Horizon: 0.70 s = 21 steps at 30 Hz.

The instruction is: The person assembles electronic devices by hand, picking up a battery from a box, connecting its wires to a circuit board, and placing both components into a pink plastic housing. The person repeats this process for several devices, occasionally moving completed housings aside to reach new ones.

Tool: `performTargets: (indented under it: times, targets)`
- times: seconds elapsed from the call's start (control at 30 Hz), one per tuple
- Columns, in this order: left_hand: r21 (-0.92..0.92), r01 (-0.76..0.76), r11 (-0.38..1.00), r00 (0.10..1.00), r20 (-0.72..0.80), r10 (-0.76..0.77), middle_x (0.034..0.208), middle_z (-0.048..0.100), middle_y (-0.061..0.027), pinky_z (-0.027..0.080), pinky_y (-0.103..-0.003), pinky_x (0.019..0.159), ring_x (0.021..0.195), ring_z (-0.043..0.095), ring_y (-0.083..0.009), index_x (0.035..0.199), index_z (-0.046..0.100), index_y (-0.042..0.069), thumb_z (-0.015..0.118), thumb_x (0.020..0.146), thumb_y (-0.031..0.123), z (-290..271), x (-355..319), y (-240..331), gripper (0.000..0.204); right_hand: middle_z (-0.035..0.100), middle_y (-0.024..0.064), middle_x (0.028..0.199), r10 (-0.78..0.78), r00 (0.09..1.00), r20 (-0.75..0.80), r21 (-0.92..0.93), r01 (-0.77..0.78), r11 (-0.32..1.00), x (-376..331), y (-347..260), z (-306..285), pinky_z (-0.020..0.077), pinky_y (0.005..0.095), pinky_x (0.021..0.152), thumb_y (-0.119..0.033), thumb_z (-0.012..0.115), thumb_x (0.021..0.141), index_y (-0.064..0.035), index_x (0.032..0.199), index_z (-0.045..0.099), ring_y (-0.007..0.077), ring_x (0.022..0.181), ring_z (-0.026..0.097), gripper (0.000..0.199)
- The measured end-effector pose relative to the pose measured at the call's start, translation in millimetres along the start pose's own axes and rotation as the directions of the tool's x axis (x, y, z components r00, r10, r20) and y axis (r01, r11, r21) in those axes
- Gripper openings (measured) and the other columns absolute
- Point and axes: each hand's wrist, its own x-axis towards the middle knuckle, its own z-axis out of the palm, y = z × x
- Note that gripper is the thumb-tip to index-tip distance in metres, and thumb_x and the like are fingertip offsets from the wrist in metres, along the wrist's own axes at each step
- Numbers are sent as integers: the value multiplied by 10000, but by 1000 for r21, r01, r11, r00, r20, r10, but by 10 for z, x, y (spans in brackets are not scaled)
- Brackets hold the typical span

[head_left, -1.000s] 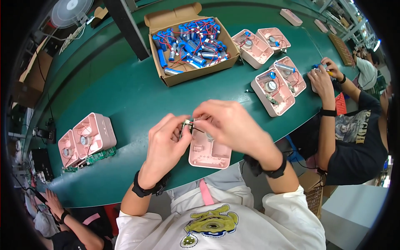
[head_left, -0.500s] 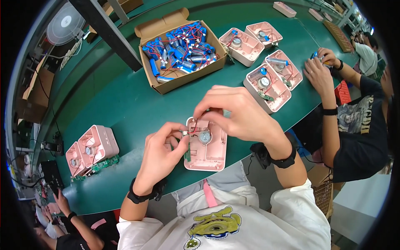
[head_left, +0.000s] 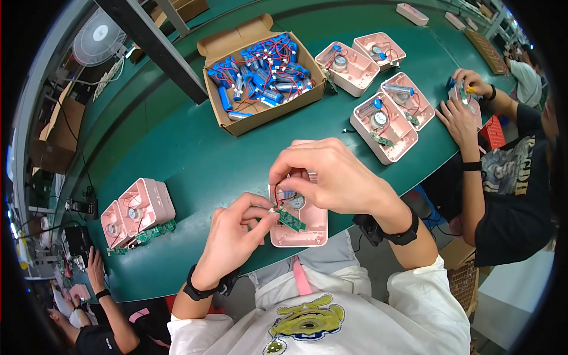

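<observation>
Pinched between my left hand's (head_left: 236, 234) thumb and forefinger: one end of a narrow green circuit board (head_left: 291, 221), its free end slanting down and rightward over an open, pale pink plastic case (head_left: 302, 239). Right hand (head_left: 331, 177) grasps a thin red wire (head_left: 277, 196) just above that pinch; exact contact partly hidden by curled fingers. Same hand covers the case's upper right and part of a round silver speaker (head_left: 297, 202). Blue patch (head_left: 288, 194) under those fingers: too little visible to identify. Pose: left fingers point up and rightward; right hand arches over, back uppermost, fingertips bent down. Beyond the grip, ahead and leftward: brown cardboard box (head_left: 278, 113) of blue cylinders (head_left: 226, 98).
</observation>
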Motion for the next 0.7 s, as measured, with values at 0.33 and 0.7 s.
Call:
performTargets:
  times: [0.33, 0.7]
  targets:
    - [-4, -36, 999, 999, 30, 36, 860, 755, -54, 508, -211, 570, 659, 648, -57, 1080, 691, -48, 793, 957, 45, 39, 49, -86, 185, 725, 111, 889, -40, 998, 58, -293, 55, 954, -1, 123, 92, 564, 385, 665, 9, 747, 868, -32, 1131, 727, 303, 801, 687, 267]
    - [95, -203, 975, 963, 199, 181, 1052, 665, -65, 543, -286, 692, 850, 665, -142, 1155, 743, 2, 843, 865, 13, -103, -42, -352, 307, 542, 230, 1453, 361, 926, -111, -558, -359, 748, -907, -688, 565, 513, 529, 1007, -201, 879, 796, -36, 1477, 550, 407, 1291, 584, 774]
